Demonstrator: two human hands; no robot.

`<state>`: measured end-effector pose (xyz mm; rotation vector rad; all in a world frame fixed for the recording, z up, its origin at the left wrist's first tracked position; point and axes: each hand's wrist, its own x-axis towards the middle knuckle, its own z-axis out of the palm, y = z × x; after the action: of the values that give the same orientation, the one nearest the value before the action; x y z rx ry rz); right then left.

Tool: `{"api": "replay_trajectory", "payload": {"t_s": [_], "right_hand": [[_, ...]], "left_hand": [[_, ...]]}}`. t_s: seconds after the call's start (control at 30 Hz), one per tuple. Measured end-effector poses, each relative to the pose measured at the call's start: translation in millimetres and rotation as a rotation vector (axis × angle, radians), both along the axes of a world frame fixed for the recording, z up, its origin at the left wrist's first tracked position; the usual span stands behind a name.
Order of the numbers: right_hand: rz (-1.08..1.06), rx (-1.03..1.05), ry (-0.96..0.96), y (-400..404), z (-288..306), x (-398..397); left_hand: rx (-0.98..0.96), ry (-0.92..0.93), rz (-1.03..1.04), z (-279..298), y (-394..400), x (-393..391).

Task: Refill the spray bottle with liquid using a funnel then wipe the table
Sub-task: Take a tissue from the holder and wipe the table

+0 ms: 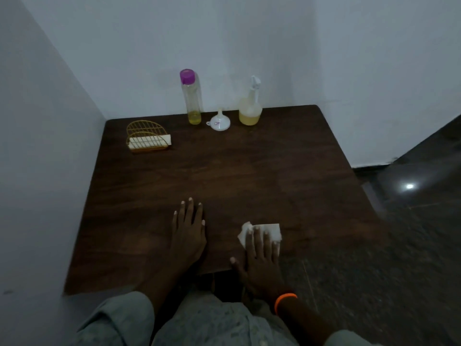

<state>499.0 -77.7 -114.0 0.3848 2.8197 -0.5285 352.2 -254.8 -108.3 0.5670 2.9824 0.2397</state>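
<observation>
The big brown bench [224, 171] fills most of the view, and the job looks close to its end. The filling part seems done, and the wiping part is going on now.

The left hand [188, 236] lies flat on the wood at about 7 o'clock. Its fingers are straight, a little apart, and hold nothing.

The right hand [262, 255] is at about 5 o'clock, near the front edge. Its fingers are straight and press flat on a white tissue [270, 231], which lies on the bench under them. This looks like wiping. I cannot tell how much of the top is wiped yet.

At about 12 o'clock stands the spray bottle [250, 108], upright, with its spray top on and yellow liquid low inside. So I think it is filled and closed.

Just beside it, at about 11 o'clock, a tall bottle with a purple cap [191, 98] has a little yellow liquid left.

At 10 o'clock sits a gold wire holder [146, 137] with more white tissues.

The small white funnel [220, 122] sits wide end down between the two bottles, put away.
</observation>
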Motion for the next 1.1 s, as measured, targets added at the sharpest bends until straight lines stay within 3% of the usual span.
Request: {"api": "replay_trajectory", "payload": {"t_s": [0.23, 0.43, 0.57, 0.83, 0.97, 1.1], "right_hand": [[0.395, -0.054, 0.052, -74, -12, -17], [0.751, 0.029, 0.12, -40, -15, -15], [0.674, 0.078, 0.115, 3, -12, -4], [0.192, -0.001, 0.0, 20, -7, 39], [0.163, -0.02, -0.034, -7, -1, 42], [0.156, -0.049, -0.009, -3, 10, 38]], "left_hand": [[-0.053, -0.042, 0.048, 3, -27, 13], [-0.079, -0.036, 0.043, -1, -33, 19], [-0.047, -0.03, 0.011, -3, -22, 20], [-0.034, -0.038, -0.052, -3, 8, 27], [-0.012, -0.03, -0.163, 3, 16, 38], [0.111, -0.031, -0.406, 7, 16, 57]]}}
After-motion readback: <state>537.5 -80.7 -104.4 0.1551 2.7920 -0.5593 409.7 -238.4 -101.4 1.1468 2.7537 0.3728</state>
